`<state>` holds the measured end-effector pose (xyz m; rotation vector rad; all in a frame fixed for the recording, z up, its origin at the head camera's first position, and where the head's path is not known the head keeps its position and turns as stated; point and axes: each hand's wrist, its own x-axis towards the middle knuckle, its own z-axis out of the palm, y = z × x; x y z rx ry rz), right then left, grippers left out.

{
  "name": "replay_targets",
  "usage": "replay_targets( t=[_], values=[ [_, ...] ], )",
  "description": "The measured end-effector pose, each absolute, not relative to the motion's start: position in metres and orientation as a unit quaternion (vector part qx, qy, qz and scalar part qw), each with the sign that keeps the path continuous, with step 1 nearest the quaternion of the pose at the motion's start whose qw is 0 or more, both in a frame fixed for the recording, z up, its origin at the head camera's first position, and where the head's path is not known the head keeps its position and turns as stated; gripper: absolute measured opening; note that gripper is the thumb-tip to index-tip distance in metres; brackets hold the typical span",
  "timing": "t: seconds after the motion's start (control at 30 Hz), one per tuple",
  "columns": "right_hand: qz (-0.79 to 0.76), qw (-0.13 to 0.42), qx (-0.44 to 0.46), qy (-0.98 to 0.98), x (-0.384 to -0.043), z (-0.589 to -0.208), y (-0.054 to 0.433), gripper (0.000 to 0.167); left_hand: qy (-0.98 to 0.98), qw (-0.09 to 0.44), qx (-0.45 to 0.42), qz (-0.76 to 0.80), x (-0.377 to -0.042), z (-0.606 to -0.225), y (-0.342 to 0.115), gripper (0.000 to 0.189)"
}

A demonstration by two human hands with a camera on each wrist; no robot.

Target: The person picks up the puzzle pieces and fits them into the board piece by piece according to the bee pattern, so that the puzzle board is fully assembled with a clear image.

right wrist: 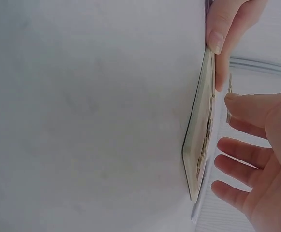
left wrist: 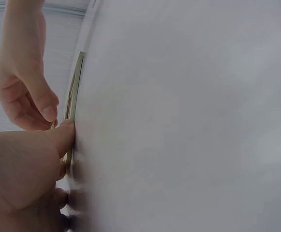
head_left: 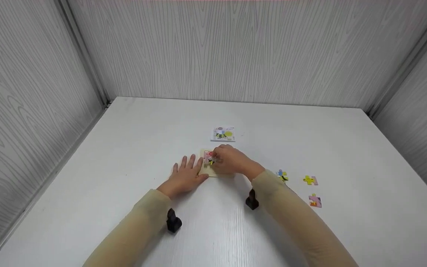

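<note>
A wooden puzzle board (head_left: 207, 171) lies in the middle of the table, with pink picture pieces (head_left: 207, 156) fitted in its left part. My left hand (head_left: 184, 180) rests flat at the board's left side, fingers spread, and its thumb (left wrist: 65, 135) touches the board's edge. Over the board, my right hand (head_left: 232, 160) pinches a thin puzzle piece (right wrist: 229, 86) between thumb and forefinger. The right wrist view shows this piece edge-on, raised just off the board; its picture is hidden there. The right hand covers much of the board in the head view.
A small picture card (head_left: 222, 134) with a bee lies behind the board. Right of the board are loose puzzle pieces: a blue-and-yellow one (head_left: 282, 175) partly behind the right sleeve, a yellow-and-pink one (head_left: 310, 180) and a pink-and-orange one (head_left: 315, 200). Grey panels surround the table.
</note>
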<state>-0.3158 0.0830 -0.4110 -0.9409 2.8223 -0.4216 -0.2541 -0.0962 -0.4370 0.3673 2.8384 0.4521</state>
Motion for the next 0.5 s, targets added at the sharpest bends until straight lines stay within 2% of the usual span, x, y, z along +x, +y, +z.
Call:
replay_targets(
  t=[0.5],
  values=[
    [-0.123,0.067,-0.307,0.942,-0.322,-0.422,0.075,0.029,0.972,0.122,0.127,0.152,-0.255,-0.438,-0.097,0.069]
  ],
)
